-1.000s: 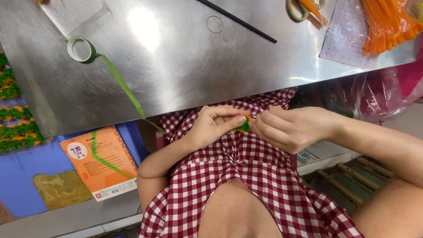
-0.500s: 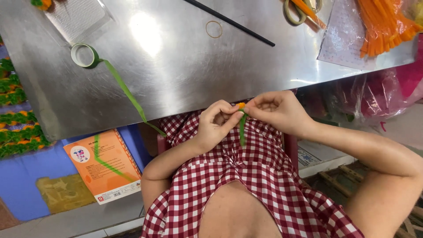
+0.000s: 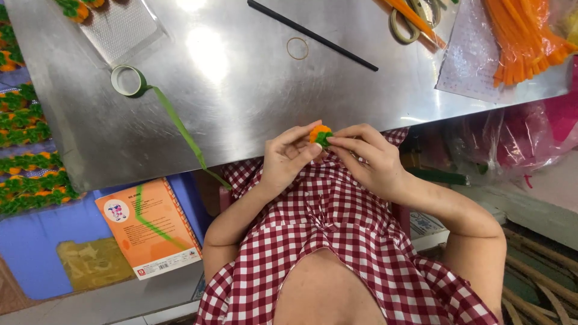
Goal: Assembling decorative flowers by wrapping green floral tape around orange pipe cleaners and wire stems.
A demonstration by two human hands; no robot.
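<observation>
A small fuzzy orange and green piece sits between the fingertips of both my hands, at the near edge of the shiny metal table. My left hand pinches it from the left. From the right, my right hand grips its green part with thumb and forefinger. Both hands hover over my red and white checked dress.
A roll of green tape trails a long strip off the table edge. A thin black stick, a rubber band, scissors and a bundle of orange pipe cleaners lie farther back. An orange booklet lies below left.
My hands rose from my lap to the table edge. The hanging green strand seen half a second ago is now wound up against the orange piece.
</observation>
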